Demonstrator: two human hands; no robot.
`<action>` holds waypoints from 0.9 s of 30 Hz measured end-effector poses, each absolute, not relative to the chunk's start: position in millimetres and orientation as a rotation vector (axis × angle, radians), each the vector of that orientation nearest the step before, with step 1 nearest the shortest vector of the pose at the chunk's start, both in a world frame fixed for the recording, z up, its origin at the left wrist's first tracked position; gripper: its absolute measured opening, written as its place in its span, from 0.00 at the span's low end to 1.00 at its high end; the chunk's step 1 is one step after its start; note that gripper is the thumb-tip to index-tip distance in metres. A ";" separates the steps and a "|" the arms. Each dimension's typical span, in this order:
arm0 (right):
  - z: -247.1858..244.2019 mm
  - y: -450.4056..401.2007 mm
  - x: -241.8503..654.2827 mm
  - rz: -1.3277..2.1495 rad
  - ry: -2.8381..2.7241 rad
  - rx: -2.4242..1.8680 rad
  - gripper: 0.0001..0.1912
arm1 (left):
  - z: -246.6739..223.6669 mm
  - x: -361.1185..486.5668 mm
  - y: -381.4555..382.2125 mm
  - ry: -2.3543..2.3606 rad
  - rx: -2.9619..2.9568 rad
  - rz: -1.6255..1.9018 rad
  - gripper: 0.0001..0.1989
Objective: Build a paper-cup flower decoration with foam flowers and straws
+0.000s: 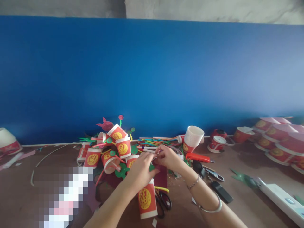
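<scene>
My left hand (142,169) and my right hand (167,157) meet over the middle of the table, fingertips together. Their fingers are closed in a pinch; what they hold is too small and hidden to name. A bit of green paper (151,167) shows by my left fingers. Just below my left hand, a red paper cup (147,201) with a yellow emblem lies on the table. Black-handled scissors (167,200) and a yellow straw (161,189) are beside that cup. Dark red paper (161,176) lies under my hands.
Decorated cups (123,148) are piled left of centre. Straws and pens (152,142) lie behind my hands. A white cup stack (193,136), orange cutter (198,157), black key fob (222,191), glue gun (282,199) and more red cups (280,145) are to the right.
</scene>
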State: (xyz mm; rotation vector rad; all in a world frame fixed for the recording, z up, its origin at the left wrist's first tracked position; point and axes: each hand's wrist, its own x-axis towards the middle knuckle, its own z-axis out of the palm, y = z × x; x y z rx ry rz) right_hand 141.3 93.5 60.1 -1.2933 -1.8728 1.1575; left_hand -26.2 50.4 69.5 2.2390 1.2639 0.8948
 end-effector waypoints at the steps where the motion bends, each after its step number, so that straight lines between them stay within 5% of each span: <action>1: 61.7 91.5 140.5 1.215 -1.811 -1.240 0.16 | 69.5 -24.0 48.8 1.254 2.257 0.895 0.18; 6: 70.9 88.7 144.0 1.243 -1.866 -1.228 0.12 | 71.3 -22.1 47.7 1.295 2.229 0.918 0.11; 15: 64.1 107.3 178.1 0.248 -2.161 -1.977 0.09 | 66.1 -26.0 61.9 1.177 1.481 1.091 0.12; 21: 63.6 107.8 180.1 0.180 -2.158 -2.087 0.09 | 72.2 -28.7 63.8 1.014 1.039 1.177 0.15; 27: 89.1 93.2 164.0 0.341 -2.221 -1.702 0.12 | 71.5 -32.6 66.8 1.021 1.002 1.182 0.19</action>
